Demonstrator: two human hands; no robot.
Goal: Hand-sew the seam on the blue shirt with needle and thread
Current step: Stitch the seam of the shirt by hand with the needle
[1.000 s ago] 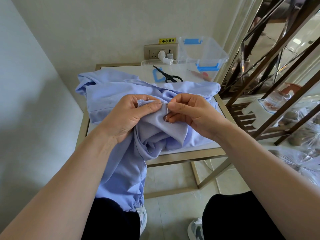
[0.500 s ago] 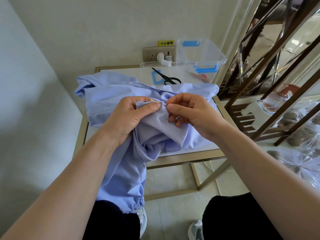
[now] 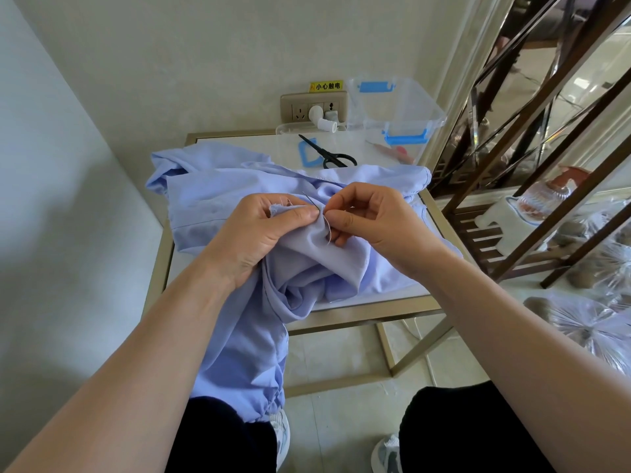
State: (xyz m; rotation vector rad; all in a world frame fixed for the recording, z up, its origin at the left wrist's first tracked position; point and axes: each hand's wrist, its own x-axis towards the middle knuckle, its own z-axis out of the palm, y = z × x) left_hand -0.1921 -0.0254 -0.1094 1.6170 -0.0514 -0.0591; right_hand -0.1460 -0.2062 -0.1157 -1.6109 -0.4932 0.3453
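The blue shirt [image 3: 218, 186] is spread over the small table and hangs down to my lap. My left hand [image 3: 259, 230] pinches a raised fold of the shirt's edge between thumb and fingers. My right hand [image 3: 372, 216] sits just to the right of it, fingers curled, pinching the needle [image 3: 311, 201], whose thin dark shaft sticks up and left out of the fold. A short pale thread [image 3: 327, 230] trails down over the cloth below my right fingertips.
Black scissors [image 3: 327, 155] and a blue clip lie on the white table [image 3: 368, 302] behind the shirt. A clear box with blue latches [image 3: 392, 110] stands at the back right by a wall socket. A brown lattice shelf [image 3: 546, 165] crowds the right side.
The needle now pokes out up and left from the fold between my hands. My right hand has shifted slightly, and a thread loop shows below it.
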